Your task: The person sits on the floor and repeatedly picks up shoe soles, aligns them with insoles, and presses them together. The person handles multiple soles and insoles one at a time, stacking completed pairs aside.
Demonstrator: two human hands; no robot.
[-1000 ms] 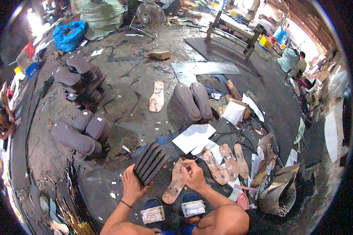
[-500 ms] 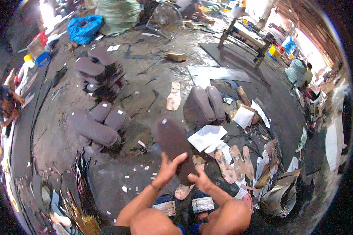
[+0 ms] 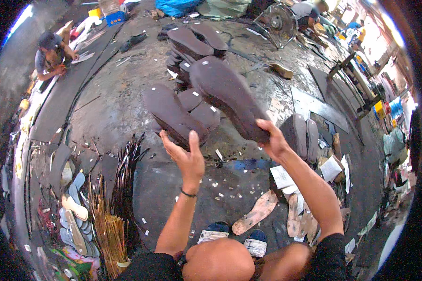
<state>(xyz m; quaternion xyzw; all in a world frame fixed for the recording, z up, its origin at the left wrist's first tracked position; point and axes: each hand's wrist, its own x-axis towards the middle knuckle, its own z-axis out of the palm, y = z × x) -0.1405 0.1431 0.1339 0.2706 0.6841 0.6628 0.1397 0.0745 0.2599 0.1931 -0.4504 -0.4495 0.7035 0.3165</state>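
Observation:
My right hand (image 3: pixel 275 144) grips the lower end of a dark brown shoe sole (image 3: pixel 227 96), its thumb lying on the face. The sole is tilted up to the left, with a small white sticker near its far end. My left hand (image 3: pixel 186 157) is open, thumb and fingers apart, at the near end of another brown sole (image 3: pixel 169 110). That sole lies on a pile of similar soles; whether my fingers touch it I cannot tell. Behind the raised sole stands a second stack of brown soles (image 3: pixel 188 43). A pale, sole-shaped template (image 3: pixel 255 213) lies by my feet.
More brown soles (image 3: pixel 300 136) stand at right, near white paper sheets (image 3: pixel 282 178) and further templates (image 3: pixel 294 215). Bundled thin sticks (image 3: pixel 109 220) and grey soles (image 3: pixel 75 220) lie at left. A fan (image 3: pixel 280 21) stands far back. Another person (image 3: pixel 54 54) works at far left.
My right hand has carried the sole up and away, toward the piles. My left hand has let go of it and moved to the nearer pile. The view has turned left.

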